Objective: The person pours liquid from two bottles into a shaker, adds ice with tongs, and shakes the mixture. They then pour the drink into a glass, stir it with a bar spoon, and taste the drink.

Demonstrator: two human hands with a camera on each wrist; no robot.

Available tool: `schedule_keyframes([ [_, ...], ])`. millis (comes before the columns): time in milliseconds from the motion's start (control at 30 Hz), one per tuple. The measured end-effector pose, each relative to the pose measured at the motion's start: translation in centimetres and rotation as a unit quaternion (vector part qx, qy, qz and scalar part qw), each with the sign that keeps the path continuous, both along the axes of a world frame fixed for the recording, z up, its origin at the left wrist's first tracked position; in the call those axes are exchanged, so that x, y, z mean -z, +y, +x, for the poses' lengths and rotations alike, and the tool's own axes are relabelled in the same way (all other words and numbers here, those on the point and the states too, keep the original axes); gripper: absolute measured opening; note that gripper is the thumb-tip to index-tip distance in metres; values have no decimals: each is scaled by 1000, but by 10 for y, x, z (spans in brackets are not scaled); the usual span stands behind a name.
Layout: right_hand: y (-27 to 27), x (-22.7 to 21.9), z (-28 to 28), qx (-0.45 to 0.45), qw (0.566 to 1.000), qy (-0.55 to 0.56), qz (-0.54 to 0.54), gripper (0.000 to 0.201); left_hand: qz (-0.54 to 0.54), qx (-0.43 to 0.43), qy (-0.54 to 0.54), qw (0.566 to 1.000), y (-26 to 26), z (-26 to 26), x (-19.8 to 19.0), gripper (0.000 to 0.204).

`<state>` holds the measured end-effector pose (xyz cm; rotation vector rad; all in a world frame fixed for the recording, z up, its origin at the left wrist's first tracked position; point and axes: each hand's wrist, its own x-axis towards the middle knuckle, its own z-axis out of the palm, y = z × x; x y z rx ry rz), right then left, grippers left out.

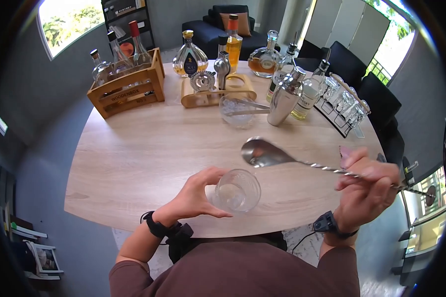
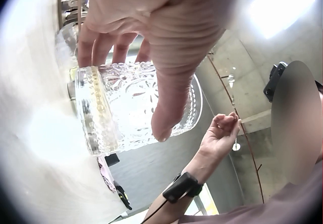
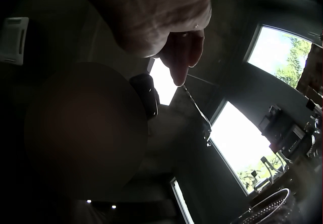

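Note:
My left hand (image 1: pixel 191 195) grips a clear patterned glass (image 1: pixel 239 187) near the table's front edge. In the left wrist view, the thumb lies along the near side of that glass (image 2: pixel 126 110) and the fingers go round behind it. My right hand (image 1: pixel 366 190) is raised at the right and holds a long metal bar spoon (image 1: pixel 267 152) by its twisted stem. The spoon's bowl hangs above and just beyond the glass, and a round disc ends its far right tip. From the right wrist view, part of the stem (image 3: pixel 196 105) shows past the fingers.
A glass bowl of ice (image 1: pixel 235 111) with tongs stands mid-table, beside a steel shaker (image 1: pixel 286 96). Behind are a wooden tool stand (image 1: pixel 218 98) and several liquor bottles. A wooden crate (image 1: pixel 129 94) of bottles is back left; a rack of glasses (image 1: pixel 344 106) is at right.

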<state>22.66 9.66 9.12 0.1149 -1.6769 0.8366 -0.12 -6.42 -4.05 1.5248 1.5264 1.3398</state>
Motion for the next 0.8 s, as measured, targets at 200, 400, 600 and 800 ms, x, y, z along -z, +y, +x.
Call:
schedule_keyframes([
  [200, -11, 42, 5, -75, 986, -146, -34, 18, 54, -48, 153, 986, -10, 2, -37, 80],
  [400, -16, 65, 2, -95, 973, -208, -12, 3, 74, -98, 255, 959, -18, 10, -56, 80],
  [600, -21, 81, 1, -95, 973, -202, -54, 4, 76, -123, 308, 940, -20, 20, -69, 74],
  [800, -21, 94, 1, -87, 980, -159, -83, 5, 66, -134, 360, 921, -22, 24, -75, 73],
])
